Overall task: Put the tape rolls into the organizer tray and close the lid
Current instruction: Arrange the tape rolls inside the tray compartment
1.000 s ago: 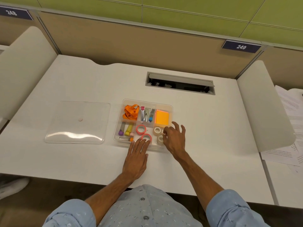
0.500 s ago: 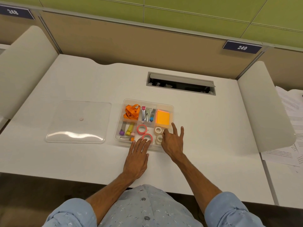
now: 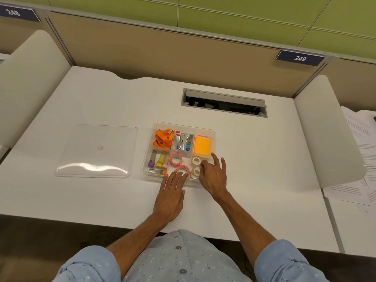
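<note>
A clear organizer tray (image 3: 212, 133) sits mid-desk. Its front middle compartment holds two pink tape rolls (image 3: 176, 159) (image 3: 183, 170); the front right one holds two white tape rolls (image 3: 196, 160) (image 3: 195, 173). My left hand (image 3: 171, 197) lies flat on the desk, fingers spread, fingertips touching the tray's front edge by the nearer pink roll. My right hand (image 3: 214, 176) hovers over the tray's front right corner, fingers apart, holding nothing. The clear lid (image 3: 97, 151) lies flat on the desk left of the tray.
The tray also holds orange ribbon (image 3: 163, 138), staplers (image 3: 182, 141), orange sticky notes (image 3: 202, 145) and markers (image 3: 158, 161). A cable slot (image 3: 223, 102) opens behind the tray. Curved dividers (image 3: 325, 135) flank the desk; papers (image 3: 358, 159) lie at the right.
My right hand has shifted slightly over the tray's front right corner, its fingers spreading. My left hand has stayed in place.
</note>
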